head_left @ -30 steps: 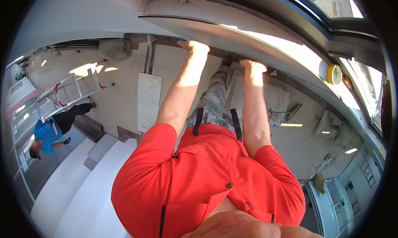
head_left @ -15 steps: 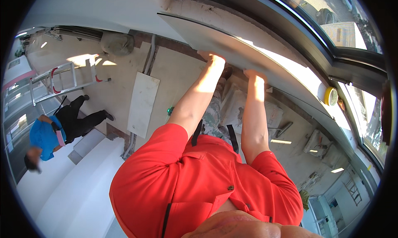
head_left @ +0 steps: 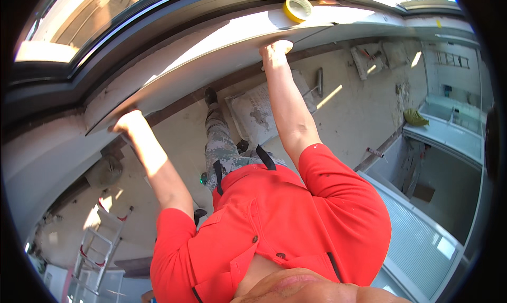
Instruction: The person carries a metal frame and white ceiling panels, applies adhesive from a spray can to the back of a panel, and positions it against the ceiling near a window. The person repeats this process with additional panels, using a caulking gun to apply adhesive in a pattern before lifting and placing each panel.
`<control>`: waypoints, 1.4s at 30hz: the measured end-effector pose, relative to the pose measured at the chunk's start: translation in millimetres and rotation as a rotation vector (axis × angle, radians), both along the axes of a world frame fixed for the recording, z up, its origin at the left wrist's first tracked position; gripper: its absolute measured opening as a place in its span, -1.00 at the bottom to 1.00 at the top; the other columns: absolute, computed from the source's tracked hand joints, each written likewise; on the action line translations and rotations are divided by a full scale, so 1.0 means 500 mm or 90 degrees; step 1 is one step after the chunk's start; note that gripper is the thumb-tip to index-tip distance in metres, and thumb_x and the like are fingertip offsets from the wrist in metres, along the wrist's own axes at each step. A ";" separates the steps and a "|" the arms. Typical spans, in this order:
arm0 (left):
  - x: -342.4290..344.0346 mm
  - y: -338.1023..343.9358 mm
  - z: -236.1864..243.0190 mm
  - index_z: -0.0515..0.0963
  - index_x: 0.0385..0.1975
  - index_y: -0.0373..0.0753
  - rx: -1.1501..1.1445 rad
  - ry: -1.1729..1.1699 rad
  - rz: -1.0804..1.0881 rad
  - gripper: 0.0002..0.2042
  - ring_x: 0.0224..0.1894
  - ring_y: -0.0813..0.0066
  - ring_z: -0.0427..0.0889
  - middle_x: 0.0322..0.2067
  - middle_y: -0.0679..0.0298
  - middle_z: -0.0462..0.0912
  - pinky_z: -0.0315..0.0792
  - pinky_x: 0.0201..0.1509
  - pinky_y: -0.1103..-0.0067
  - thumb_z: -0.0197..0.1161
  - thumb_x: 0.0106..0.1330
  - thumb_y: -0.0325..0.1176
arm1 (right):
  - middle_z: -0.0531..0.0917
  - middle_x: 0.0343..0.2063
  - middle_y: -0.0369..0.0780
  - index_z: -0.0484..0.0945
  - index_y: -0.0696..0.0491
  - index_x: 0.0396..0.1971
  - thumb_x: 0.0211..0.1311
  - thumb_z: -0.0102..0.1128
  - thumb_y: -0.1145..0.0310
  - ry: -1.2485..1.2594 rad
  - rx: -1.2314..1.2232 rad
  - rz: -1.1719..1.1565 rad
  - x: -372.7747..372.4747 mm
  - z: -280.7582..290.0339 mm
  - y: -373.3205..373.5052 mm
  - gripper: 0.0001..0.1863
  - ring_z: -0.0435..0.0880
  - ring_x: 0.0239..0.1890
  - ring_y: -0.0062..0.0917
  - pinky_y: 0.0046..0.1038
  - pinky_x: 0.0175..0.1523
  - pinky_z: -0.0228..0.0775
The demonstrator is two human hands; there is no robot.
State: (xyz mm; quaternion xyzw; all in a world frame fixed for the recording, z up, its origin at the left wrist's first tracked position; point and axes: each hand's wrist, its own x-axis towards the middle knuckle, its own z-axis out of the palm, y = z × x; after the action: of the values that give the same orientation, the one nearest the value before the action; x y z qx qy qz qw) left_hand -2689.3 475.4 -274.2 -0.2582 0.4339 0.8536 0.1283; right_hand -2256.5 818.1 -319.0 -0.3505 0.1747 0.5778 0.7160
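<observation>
A long thin board (head_left: 195, 73), grey-white on its face, stands along the low wall under the window, its upper edge close to the sill. My left hand (head_left: 130, 121) lies against the board near its left end, palm toward it and fingers partly hidden by the angle. Farther right, my right hand (head_left: 276, 48) presses flat on the same board, near its right end, thumb out to the side. Neither hand is wrapped round anything. A yellow roll of tape (head_left: 288, 12) rests on the sill (head_left: 232, 28) just beyond my right hand.
A pale, dusty sack (head_left: 259, 112) lies on the floor by my legs, with a metal bar (head_left: 320, 81) beside it. A stepladder (head_left: 97, 247) stands at the lower left. More sacks (head_left: 364, 63) lie at the far right, near a glass-panelled partition (head_left: 417, 234).
My view has swung to the right along the wall. Both hands stay against the board, now much wider apart. The co-worker in blue has nearly left the view.
</observation>
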 end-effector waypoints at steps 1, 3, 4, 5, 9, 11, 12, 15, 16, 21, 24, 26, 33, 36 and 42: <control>0.011 -0.003 0.045 0.36 0.49 0.01 -0.052 0.024 0.026 -0.31 0.47 0.00 0.34 0.54 0.20 0.30 0.24 0.48 -0.10 0.13 0.38 0.14 | 0.19 0.62 -0.30 0.18 -0.14 0.62 0.47 -0.12 -0.29 -0.009 -0.006 -0.063 0.057 0.021 0.022 -0.15 0.19 0.61 -0.34 -0.24 0.61 -0.05; 0.031 -0.016 0.129 0.36 0.49 0.02 -0.129 0.061 0.083 -0.30 0.47 -0.01 0.34 0.54 0.20 0.29 0.24 0.48 -0.13 0.17 0.36 0.14 | 0.25 0.59 -0.27 0.24 -0.10 0.58 0.46 -0.18 -0.32 -0.137 -0.049 -0.013 0.134 0.101 0.041 -0.15 0.24 0.57 -0.34 -0.12 0.58 0.02; 0.042 -0.023 0.169 0.36 0.49 0.03 -0.161 0.075 0.107 -0.29 0.47 -0.02 0.33 0.54 0.20 0.29 0.24 0.47 -0.14 0.19 0.35 0.14 | 0.31 0.56 -0.23 0.30 -0.05 0.53 0.46 -0.24 -0.36 -0.241 -0.084 0.069 0.153 0.148 0.042 -0.14 0.30 0.53 -0.33 0.01 0.54 0.10; 0.046 -0.029 0.194 0.37 0.47 0.00 -0.194 0.052 0.093 -0.28 0.45 -0.05 0.35 0.52 0.18 0.31 0.24 0.44 -0.20 0.23 0.31 0.13 | 0.38 0.50 -0.21 0.33 -0.03 0.48 0.46 -0.20 -0.37 -0.281 0.011 0.110 0.180 0.158 0.058 -0.16 0.38 0.46 -0.29 0.09 0.47 0.17; 0.020 -0.090 0.173 0.36 0.43 -0.19 -0.282 0.104 0.013 -0.30 0.37 -0.12 0.40 0.44 0.06 0.33 0.40 0.35 -0.22 0.18 0.35 0.08 | 0.59 0.18 -0.11 0.39 0.03 0.32 0.50 -0.02 -0.33 -0.382 -0.031 0.258 0.182 0.227 0.041 -0.25 0.59 0.11 -0.16 0.35 0.13 0.42; 0.018 -0.100 0.160 0.36 0.42 -0.22 -0.307 0.110 -0.004 -0.31 0.35 -0.12 0.40 0.42 0.03 0.33 0.45 0.32 -0.20 0.15 0.37 0.07 | 0.60 0.13 -0.07 0.39 0.06 0.32 0.52 -0.06 -0.32 -0.474 -0.038 0.315 0.227 0.205 0.055 -0.25 0.63 0.04 -0.15 0.31 0.05 0.50; 0.024 -0.109 0.157 0.35 0.42 -0.24 -0.322 0.114 -0.016 -0.31 0.35 -0.12 0.40 0.41 0.02 0.32 0.47 0.30 -0.19 0.14 0.38 0.07 | 0.61 0.11 -0.05 0.39 0.07 0.31 0.54 -0.09 -0.32 -0.516 -0.047 0.351 0.248 0.182 0.059 -0.25 0.65 0.01 -0.14 0.28 0.02 0.55; 0.048 -0.151 0.153 0.34 0.41 -0.29 -0.374 0.113 -0.038 -0.32 0.33 -0.13 0.41 0.39 -0.01 0.31 0.54 0.26 -0.17 0.09 0.41 0.05 | 0.61 0.11 0.03 0.39 0.16 0.27 0.60 -0.29 -0.03 -0.607 -0.052 0.359 0.249 0.195 0.025 -0.41 0.73 -0.05 -0.05 0.22 -0.06 0.69; 0.054 -0.164 0.152 0.34 0.40 -0.31 -0.379 0.117 -0.042 -0.33 0.32 -0.13 0.41 0.38 -0.03 0.30 0.57 0.25 -0.16 0.08 0.42 0.04 | 0.62 0.09 0.02 0.39 0.15 0.27 0.59 -0.30 -0.01 -0.622 -0.056 0.363 0.250 0.204 0.004 -0.41 0.74 -0.06 -0.05 0.22 -0.05 0.69; 0.120 -0.293 0.108 0.51 0.06 -0.19 -0.258 0.141 -0.037 -0.51 -0.02 0.25 0.58 -0.04 0.22 0.52 0.63 0.09 0.06 0.16 0.44 0.12 | 0.70 -0.04 -0.09 0.51 0.17 0.10 0.52 -0.24 0.04 -0.654 -0.095 0.349 0.323 0.247 -0.134 -0.46 0.75 -0.11 -0.18 0.00 -0.22 0.74; 0.196 -0.389 0.086 0.46 -0.12 -0.14 -0.250 0.100 0.047 -0.67 -0.06 0.35 0.60 -0.10 0.33 0.56 0.59 0.17 0.22 0.07 0.55 0.03 | 0.69 0.00 -0.07 0.53 0.13 0.11 0.59 -0.16 -0.07 -0.614 -0.087 0.353 0.417 0.198 -0.240 -0.45 0.73 0.00 -0.17 0.06 -0.01 0.69; 0.225 -0.505 0.028 0.50 0.13 -0.23 -0.266 0.138 -0.138 -0.46 0.15 0.24 0.63 0.10 0.19 0.60 0.53 0.28 0.27 -0.16 0.57 0.13 | 0.67 0.06 -0.12 0.52 0.11 0.14 0.64 -0.19 -0.07 -0.595 -0.077 0.334 0.490 0.153 -0.305 -0.45 0.67 0.09 -0.21 -0.03 0.14 0.59; 0.372 -0.573 0.028 0.35 0.22 -0.30 -0.325 0.123 -0.108 -0.37 0.26 0.22 0.54 0.14 0.14 0.55 0.42 0.38 0.25 -0.37 0.57 0.14 | 0.59 0.23 -0.12 0.48 0.15 0.25 0.68 -0.36 -0.07 -0.644 -0.033 0.299 0.522 0.110 -0.447 -0.37 0.54 0.31 -0.25 -0.19 0.38 0.44; 0.375 -0.586 0.026 0.27 0.35 -0.37 -0.323 0.139 -0.187 -0.28 0.34 0.16 0.49 0.24 0.06 0.53 0.36 0.44 0.23 -0.37 0.58 0.20 | 0.65 0.17 -0.08 0.55 0.16 0.20 0.64 -0.31 -0.14 -0.620 0.015 0.329 0.547 0.084 -0.444 -0.31 0.60 0.26 -0.20 -0.13 0.42 0.41; 0.354 -0.552 0.052 0.35 0.35 -0.36 -0.334 0.122 -0.144 -0.32 0.33 0.21 0.50 0.27 0.12 0.54 0.35 0.42 0.26 -0.16 0.61 0.18 | 0.58 0.27 -0.02 0.46 0.22 0.30 0.57 -0.08 -0.18 -0.566 -0.027 0.356 0.509 0.131 -0.431 -0.27 0.51 0.37 -0.13 -0.07 0.51 0.31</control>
State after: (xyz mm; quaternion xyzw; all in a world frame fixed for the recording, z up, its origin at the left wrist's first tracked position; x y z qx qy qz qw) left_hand -2512.1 199.5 -248.2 -0.1503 0.6759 0.7131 0.1100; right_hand -2002.1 602.8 -253.7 -0.6097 -0.2342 0.5389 0.5321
